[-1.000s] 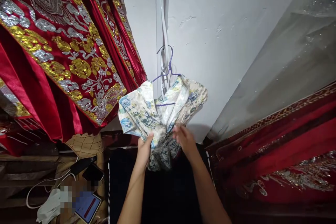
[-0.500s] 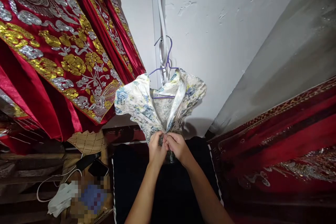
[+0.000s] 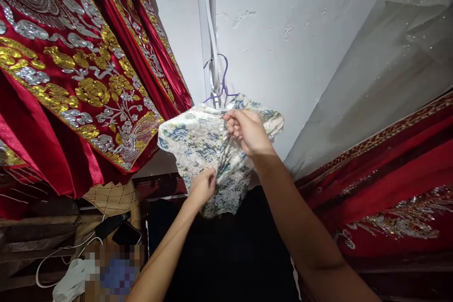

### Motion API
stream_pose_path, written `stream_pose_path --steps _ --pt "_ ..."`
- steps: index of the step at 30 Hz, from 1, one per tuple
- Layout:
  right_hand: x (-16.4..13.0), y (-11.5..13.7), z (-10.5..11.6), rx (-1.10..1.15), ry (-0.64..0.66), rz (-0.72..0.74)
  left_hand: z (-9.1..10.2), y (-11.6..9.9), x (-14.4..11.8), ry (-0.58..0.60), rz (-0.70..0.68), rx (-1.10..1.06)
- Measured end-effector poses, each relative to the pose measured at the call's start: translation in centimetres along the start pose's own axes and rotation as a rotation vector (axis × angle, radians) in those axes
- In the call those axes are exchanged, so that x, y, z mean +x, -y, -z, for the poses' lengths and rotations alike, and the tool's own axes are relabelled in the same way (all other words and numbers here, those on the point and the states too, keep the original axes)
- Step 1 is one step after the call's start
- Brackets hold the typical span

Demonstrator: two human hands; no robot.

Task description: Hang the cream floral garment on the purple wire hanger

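– While the shirt [image 3: 194,144] hangs against the wall [image 3: 276,56], what are the two hands doing?
– The left hand [image 3: 203,185] is grasping the lower front of the shirt, close to its middle line, with the fingers folded over the cloth.
– And the right hand [image 3: 249,130]?
– It is higher up, at the neck of the shirt. Its fingers are curled, with thumb and forefinger pinching at the top of the front. Exactly which bit they pinch is hidden.
– How does the shirt lie?
– The two front halves meet along a creased line between the hands. It has a pale ground with blue, green and yellowish flowers, and short sleeves at both sides.
– What carries it?
– A purple hanger [image 3: 225,75]. Its hook stands just beside a white strap [image 3: 212,23] running down the wall; I can't tell what it is caught on.
– What is around it?
– To the left, a red garment [image 3: 92,92] with gold and silver sequins. To the right, grey sheer cloth [image 3: 371,66] above a red, beaded one [image 3: 406,160].
– And at lower left?
– A black phone [image 3: 126,235] and a white cable [image 3: 37,273], near a white crumpled piece [image 3: 72,279]; next to that, a patch is blurred out.
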State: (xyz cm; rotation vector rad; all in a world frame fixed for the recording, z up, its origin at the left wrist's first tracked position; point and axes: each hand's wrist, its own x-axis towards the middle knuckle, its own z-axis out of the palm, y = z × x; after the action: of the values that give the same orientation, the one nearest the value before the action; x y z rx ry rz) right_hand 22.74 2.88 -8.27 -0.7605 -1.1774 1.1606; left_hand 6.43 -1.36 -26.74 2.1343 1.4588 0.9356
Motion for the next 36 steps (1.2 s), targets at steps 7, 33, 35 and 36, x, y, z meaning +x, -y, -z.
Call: stream_pose_path --steps 7,33,35,36 --pt "-1.6 -0.8 -0.5 -0.120 0.034 0.056 9.6 -8.7 6.5 -0.440 -0.376 -0.224" --pt "-11.2 -13.0 6.1 -0.209 -0.005 -0.171 2.3 -0.4 -0.1 -0.675 0.394 -1.249" --pt "-11.3 -12.8 6.1 -0.290 0.004 -0.096 2.7 -2.8 -0.3 -0.596 0.297 -1.243" --pt "-11.3 -12.6 5.8 -0.331 0.021 -0.038 2.9 -4.1 -0.4 -0.537 0.271 -1.200"
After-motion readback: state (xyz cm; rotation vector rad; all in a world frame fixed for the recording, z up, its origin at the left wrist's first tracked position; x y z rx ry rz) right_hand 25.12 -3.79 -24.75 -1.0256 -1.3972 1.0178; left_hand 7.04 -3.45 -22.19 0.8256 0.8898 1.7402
